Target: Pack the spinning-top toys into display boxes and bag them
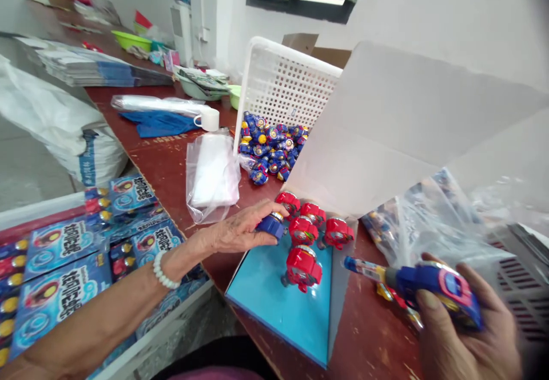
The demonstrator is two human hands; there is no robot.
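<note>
My left hand (pixel 242 225) is closed on a small blue toy (pixel 271 228), gripped by its sides above a shallow open box with a light-blue inner face (pixel 278 300). Several red toys (pixel 303 265) with silvery rims stand in that box, close beside my left fingers. On the right, my right hand (pixel 467 328) is wrapped round a larger blue toy (pixel 441 288) with red and yellow parts. A tube with a printed blue end (pixel 364 268) sticks out of this toy towards the box. The box's large white flap (pixel 377 122) rises behind the red toys.
A tilted white basket (pixel 291 76) holds several blue toys (pixel 270 145). Clear plastic bags (pixel 214 174) and a white mug (pixel 209 119) lie left of it. Packed blue display boxes (pixel 68 265) fill a crate at lower left. Bagged goods (pixel 412 214) stand at right.
</note>
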